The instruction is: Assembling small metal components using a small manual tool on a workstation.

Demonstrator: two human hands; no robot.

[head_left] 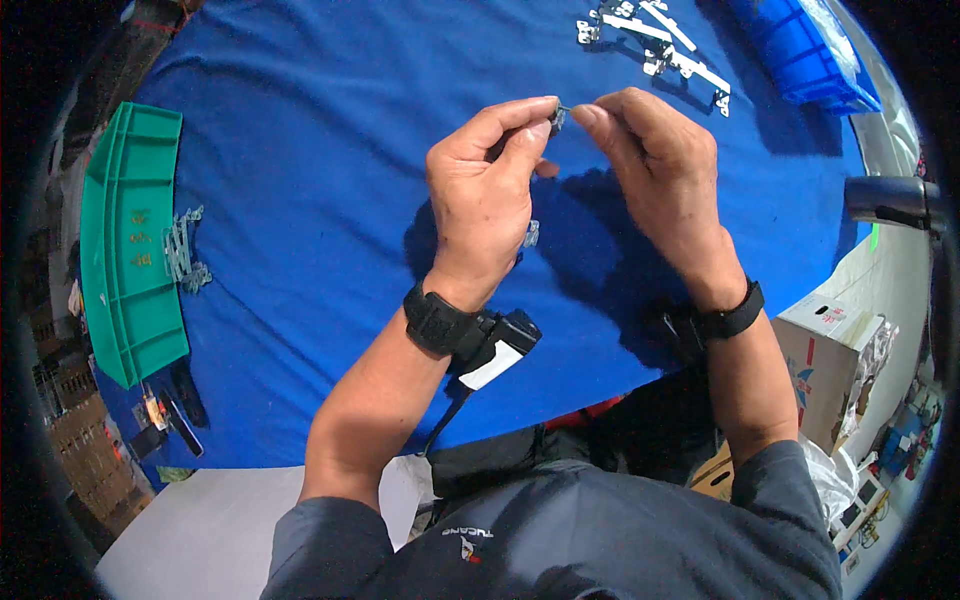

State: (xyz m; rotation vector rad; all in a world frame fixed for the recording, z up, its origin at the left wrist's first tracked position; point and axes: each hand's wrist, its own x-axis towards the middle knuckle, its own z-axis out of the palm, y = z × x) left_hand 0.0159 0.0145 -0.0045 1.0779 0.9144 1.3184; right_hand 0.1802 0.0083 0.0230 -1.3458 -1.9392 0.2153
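Above the blue cloth, my left hand (482,195) pinches a small metal part (559,119) between thumb and fingers. Only its tip shows, so its full shape is hidden. My right hand (668,165) is closed in a pinch right beside it, thumb and forefinger at a thin end that sticks out from the part. Whether the right fingertips hold a separate tiny piece cannot be made out. Another bit of metal (531,234) shows past the edge of my left palm; I cannot tell if it belongs to the held part. Black straps circle both wrists.
Several metal hinge-like linkages (660,50) lie at the far right, near a blue bin (815,55). More linkages (183,252) rest against a green crate (135,315) on the left. A dark phone-like object (182,422) sits by the near left edge. Cardboard boxes (820,350) stand off the table's right side.
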